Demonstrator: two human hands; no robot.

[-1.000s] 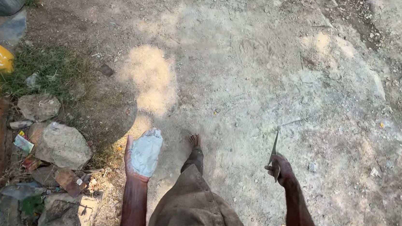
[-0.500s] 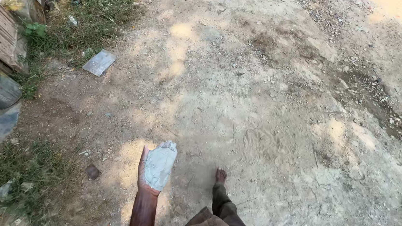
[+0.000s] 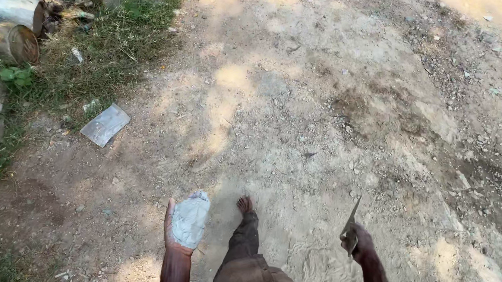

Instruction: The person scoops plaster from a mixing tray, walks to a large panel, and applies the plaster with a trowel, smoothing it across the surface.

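At lower centre, my left hand (image 3: 182, 226) lies open, cradling a grey mortar lump (image 3: 189, 220); my right hand (image 3: 358, 241) grips a trowel (image 3: 349, 223) over dirt ground (image 3: 303, 103).

the ground (image 3: 327, 105) was bare, stony dirt dappled with sunlight. a grass patch (image 3: 114, 44) lay at the left, with rusty drums (image 3: 7, 23) and a flat grey slab (image 3: 105, 124) beside it.
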